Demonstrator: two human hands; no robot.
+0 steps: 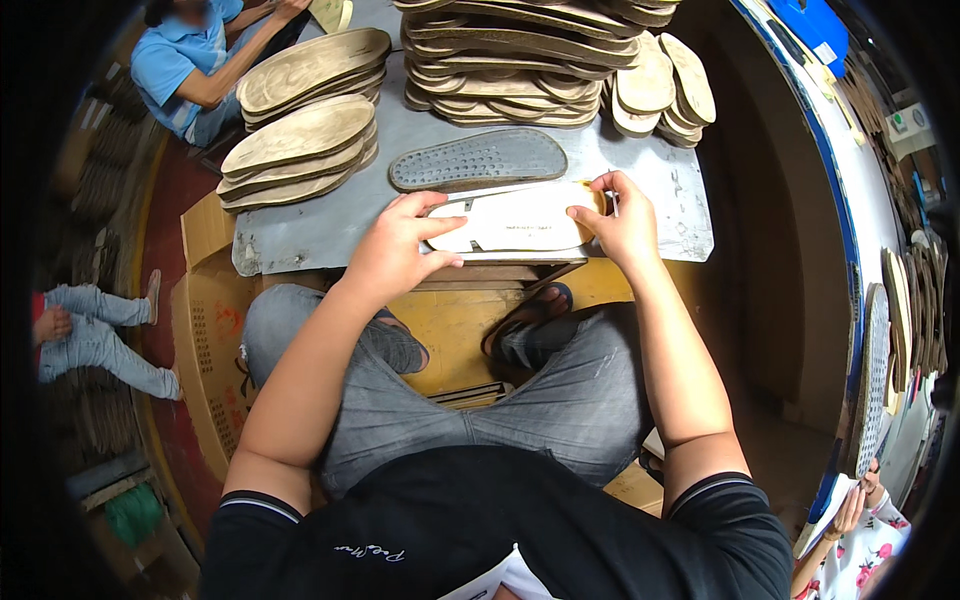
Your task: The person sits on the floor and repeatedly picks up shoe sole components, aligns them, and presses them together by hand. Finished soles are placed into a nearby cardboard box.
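A white sole-shaped sheet (510, 222), with small dark slots near its left end, lies crosswise at the table's near edge on top of a darker-edged sole piece. My left hand (402, 240) holds its left end, fingers over the top and thumb along the near edge. At the rounded right end, my right hand (628, 220) grips it between thumb and fingers, where a yellowish rim shows. Just beyond lies a grey sole with a dimpled surface (480, 158), touched by neither hand.
Stacked tan soles (305, 145) stand at the table's left, with a taller pile (520, 60) at the back and smaller piles (645, 85) at right. A cardboard box (205, 330) is left of my legs. Other people (180, 70) sit nearby.
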